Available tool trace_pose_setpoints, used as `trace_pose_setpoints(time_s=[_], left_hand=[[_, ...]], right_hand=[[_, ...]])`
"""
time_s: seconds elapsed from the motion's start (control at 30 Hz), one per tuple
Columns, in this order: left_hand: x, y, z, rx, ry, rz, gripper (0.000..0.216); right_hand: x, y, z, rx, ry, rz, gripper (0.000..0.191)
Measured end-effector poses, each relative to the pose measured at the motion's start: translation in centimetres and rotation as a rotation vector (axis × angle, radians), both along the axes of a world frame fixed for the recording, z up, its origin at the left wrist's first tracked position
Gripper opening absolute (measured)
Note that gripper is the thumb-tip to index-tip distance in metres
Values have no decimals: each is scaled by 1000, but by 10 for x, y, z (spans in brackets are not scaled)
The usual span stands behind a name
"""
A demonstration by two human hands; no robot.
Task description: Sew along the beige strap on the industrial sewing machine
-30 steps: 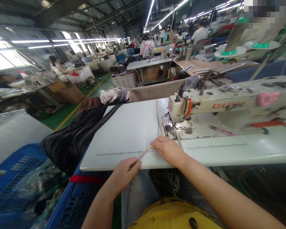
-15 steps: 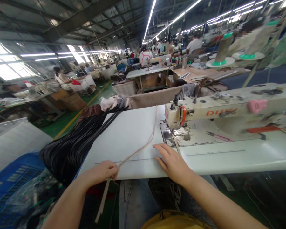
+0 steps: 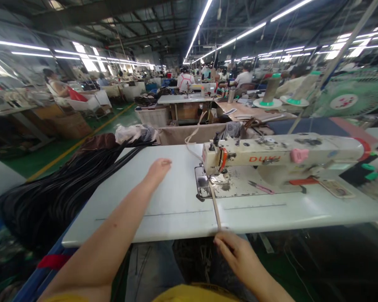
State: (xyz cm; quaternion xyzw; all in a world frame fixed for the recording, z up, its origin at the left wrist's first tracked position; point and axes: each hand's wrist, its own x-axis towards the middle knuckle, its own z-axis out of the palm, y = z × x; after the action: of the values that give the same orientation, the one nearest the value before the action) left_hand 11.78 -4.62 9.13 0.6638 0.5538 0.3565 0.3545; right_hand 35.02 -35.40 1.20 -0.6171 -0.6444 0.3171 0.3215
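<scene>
A thin beige strap (image 3: 214, 201) runs from under the presser foot of the cream sewing machine (image 3: 271, 157) down to the front edge of the white table (image 3: 164, 201). My right hand (image 3: 236, 251) is below that edge, its fingers pinched on the strap's near end. My left hand (image 3: 159, 167) is stretched far forward over the table top, fingers out and together, with nothing in it. Beyond it, a loop of the same beige strap (image 3: 192, 133) hangs in the air behind the machine's head.
A heap of black straps (image 3: 59, 188) lies over the table's left side and a blue crate (image 3: 34, 281). Pink-handled snips (image 3: 261, 188) rest on the machine bed. Thread cones (image 3: 271, 90) and a green fan (image 3: 349, 98) stand at the right. Other people work at tables behind.
My left hand let go of the strap and swung forward across the table; the strap's far part flew up behind the machine. My right hand dropped from the table top to below its edge, pinching the strap.
</scene>
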Motion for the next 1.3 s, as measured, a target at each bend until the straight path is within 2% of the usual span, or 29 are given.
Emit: trace_pose_setpoints(time_s=[0.1,0.17,0.23,0.3,0.43,0.5,0.57,0.67,0.83,0.9,1.0,1.1,1.3], left_hand=[[18,-35,-39,-15,115,-116,22],[29,-54,-54,13,157,-191,26],[40,-70,-62,57,176,-270,29],[52,-83,-67,97,178,-343,35],[70,-103,-75,194,193,-563,47],[75,-111,-78,243,219,-675,52],[80,-117,-79,257,239,-726,57],[87,-124,-77,268,294,-741,60],[102,-129,-79,442,519,-695,30],[108,-130,-83,528,606,-673,25],[112,-132,-90,636,689,-639,25],[112,-135,-96,713,706,-593,29],[107,-136,-101,749,685,-594,35]], right_hand=[[17,-10,-33,-203,73,-64,50],[22,-10,-52,-235,147,-155,58],[22,-8,-60,-250,252,-192,69],[18,-6,-57,-277,377,-150,70],[10,-9,-32,-328,574,-32,58],[9,-15,-19,-345,636,-17,60],[9,-23,-10,-350,674,-41,60],[12,-34,-4,-345,703,-82,57],[16,-45,-6,-353,652,-34,59],[17,-47,-7,-355,628,8,59],[18,-48,-8,-349,605,76,59],[21,-47,-9,-295,549,80,59],[24,-45,-11,-217,490,75,56]])
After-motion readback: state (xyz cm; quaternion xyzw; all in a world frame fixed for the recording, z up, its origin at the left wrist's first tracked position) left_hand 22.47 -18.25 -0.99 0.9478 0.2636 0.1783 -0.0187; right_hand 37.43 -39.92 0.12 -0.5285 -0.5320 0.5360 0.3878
